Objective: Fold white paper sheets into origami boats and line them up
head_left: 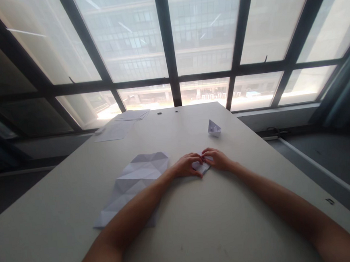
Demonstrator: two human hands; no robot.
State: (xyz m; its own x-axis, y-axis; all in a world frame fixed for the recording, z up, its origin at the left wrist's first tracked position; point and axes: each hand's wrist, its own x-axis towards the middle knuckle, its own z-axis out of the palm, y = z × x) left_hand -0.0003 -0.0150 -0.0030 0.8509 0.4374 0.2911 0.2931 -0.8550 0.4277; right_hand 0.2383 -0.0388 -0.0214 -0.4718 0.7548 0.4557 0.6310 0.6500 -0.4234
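Both my hands meet over a small folded piece of white paper lying on the pale table. My left hand has its fingers curled and pressed onto the paper's left side. Fingertips of my right hand pinch the paper's top edge, touching the left hand's fingers. Most of the small paper is hidden under the hands. A large creased white sheet lies flat just left of my left forearm, partly under it.
A small folded paper boat stands beyond my right hand. Flat paper sheets lie at the table's far left corner. Two small dark holes mark the far edge. Large windows rise behind the table.
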